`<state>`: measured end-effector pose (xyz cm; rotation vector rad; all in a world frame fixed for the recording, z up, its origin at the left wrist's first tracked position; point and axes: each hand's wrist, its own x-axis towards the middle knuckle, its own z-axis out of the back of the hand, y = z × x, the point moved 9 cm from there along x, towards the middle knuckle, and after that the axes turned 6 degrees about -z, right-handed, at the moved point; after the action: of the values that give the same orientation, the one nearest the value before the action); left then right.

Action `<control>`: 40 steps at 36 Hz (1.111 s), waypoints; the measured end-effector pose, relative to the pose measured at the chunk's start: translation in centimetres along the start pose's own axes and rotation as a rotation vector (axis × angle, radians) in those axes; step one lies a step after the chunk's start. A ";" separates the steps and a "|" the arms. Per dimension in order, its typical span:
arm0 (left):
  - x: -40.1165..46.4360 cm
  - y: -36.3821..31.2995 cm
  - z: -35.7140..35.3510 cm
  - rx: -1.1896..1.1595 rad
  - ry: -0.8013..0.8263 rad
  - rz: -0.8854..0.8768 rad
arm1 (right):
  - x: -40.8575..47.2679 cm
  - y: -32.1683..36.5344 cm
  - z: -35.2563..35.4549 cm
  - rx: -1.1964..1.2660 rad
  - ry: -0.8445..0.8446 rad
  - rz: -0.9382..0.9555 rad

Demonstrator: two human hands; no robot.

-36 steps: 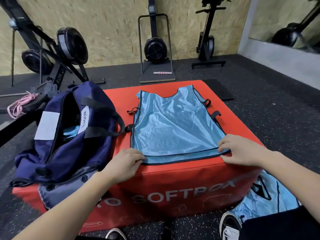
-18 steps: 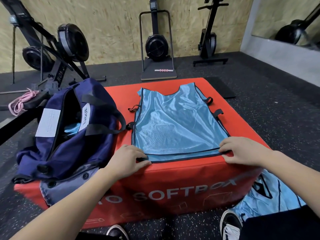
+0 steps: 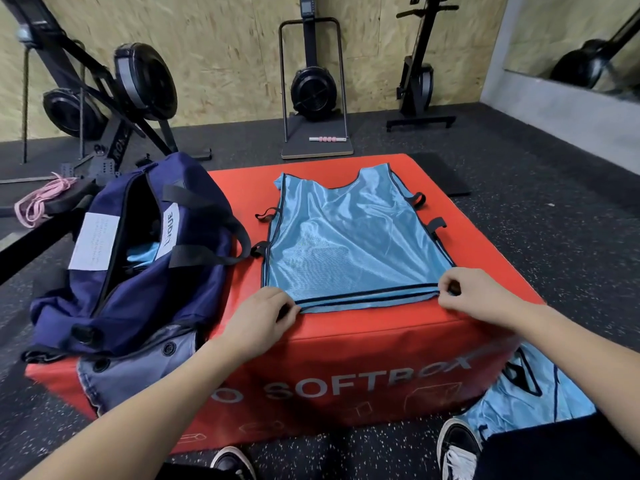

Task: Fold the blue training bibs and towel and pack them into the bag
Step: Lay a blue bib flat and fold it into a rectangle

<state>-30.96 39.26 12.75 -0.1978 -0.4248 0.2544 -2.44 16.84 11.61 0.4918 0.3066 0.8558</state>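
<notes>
Left of bib (image 3: 349, 244): blocked by bag (image 3: 138, 271), whose strap (image 3: 207, 258) is laid just beside the bib's edge.
Right of bib: bare box (image 3: 485, 258) top is left.
Behind bib: bare red strip is seen.

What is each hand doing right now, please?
Left hand: pinching the near left corner of the bib.
Right hand: pinching the bib's near right corner.
</notes>
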 end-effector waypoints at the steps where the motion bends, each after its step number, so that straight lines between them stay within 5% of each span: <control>1: 0.1 0.1 -0.2 0.003 0.020 0.006 | 0.1 -0.1 -0.2 0.006 0.007 -0.008; 10: 0.5 -0.7 0.3 0.119 -0.025 -0.040 | 0.4 0.4 -1.2 -0.077 0.039 0.038; 14: 0.8 0.6 0.0 -0.030 0.040 0.020 | 0.2 0.6 -0.5 -0.130 0.010 0.108; 22: 1.9 2.7 3.0 -0.122 0.020 0.152 | -0.8 3.5 2.3 -0.372 -0.239 0.537; 26: 3.3 2.6 6.3 -0.047 0.006 0.203 | -1.1 5.4 4.8 -0.450 -0.309 0.606; 40: 12.8 -4.6 34.1 -0.131 -0.537 0.169 | -4.4 16.2 30.5 0.291 -0.687 0.249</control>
<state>-33.43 43.16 49.11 -0.2954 -0.9612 0.4486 -1.96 13.53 46.30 1.0740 -0.2738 0.8333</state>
